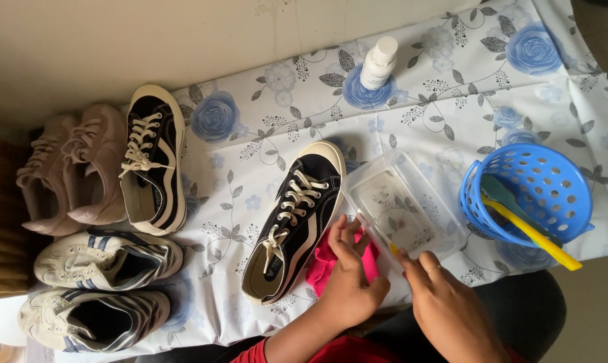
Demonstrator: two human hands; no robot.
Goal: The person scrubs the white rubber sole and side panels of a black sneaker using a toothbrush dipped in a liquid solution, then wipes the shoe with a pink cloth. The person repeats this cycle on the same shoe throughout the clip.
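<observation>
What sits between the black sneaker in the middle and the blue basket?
In the head view, a clear plastic container lies between the black sneaker and blue basket.

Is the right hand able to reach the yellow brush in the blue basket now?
Probably yes. The right hand rests at the clear plastic container, and the yellow brush sticks out over the rim of the blue basket just beside it, with nothing between them.

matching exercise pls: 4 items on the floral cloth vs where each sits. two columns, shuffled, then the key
Items:
1. white bottle
2. pink cloth
3. yellow-handled brush
4. clear plastic container

Places:
A. inside the blue basket
B. under the left hand
C. at the far edge of the cloth, on a blue flower
D. between the black sneaker and the basket, right hand at its near corner

Pairs: 1-C, 2-B, 3-A, 4-D
</observation>
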